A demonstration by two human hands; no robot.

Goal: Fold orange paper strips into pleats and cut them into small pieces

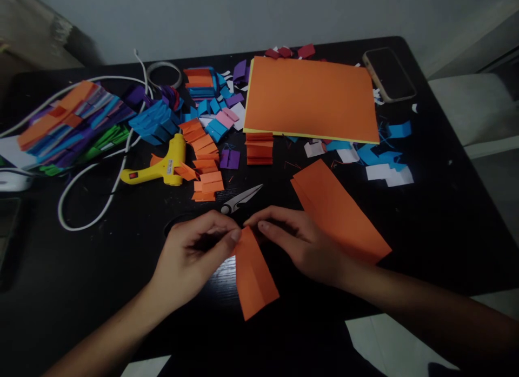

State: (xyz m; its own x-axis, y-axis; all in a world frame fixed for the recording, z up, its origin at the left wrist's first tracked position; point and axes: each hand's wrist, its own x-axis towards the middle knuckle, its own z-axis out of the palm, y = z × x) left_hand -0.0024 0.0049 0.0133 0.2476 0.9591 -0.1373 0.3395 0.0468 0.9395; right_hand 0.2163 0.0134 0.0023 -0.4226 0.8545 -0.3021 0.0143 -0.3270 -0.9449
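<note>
A folded orange paper strip (pixel 256 277) slants down over the table's front part, a crease running along it. My left hand (pixel 192 252) pinches its upper end between thumb and index finger. At the same end, my right hand (pixel 300 239) has its index fingertip against the top corner, with the thumb close beside; its fingers are bent around that edge. Just beyond my hands lie scissors (pixel 245 197), their blades pointing away to the right and the handles partly hidden behind my left hand. A larger folded orange paper piece (pixel 344 215) lies beside my right hand.
Farther back are orange sheets (pixel 312 98) over a yellow one. A yellow glue gun (pixel 174 160), small folded orange papers (pixel 208 163), blue folded papers (pixel 156 121) and a looping white cable (pixel 60 204) occupy the left. A phone (pixel 389 74) sits back right, near blue and white scraps (pixel 389 174).
</note>
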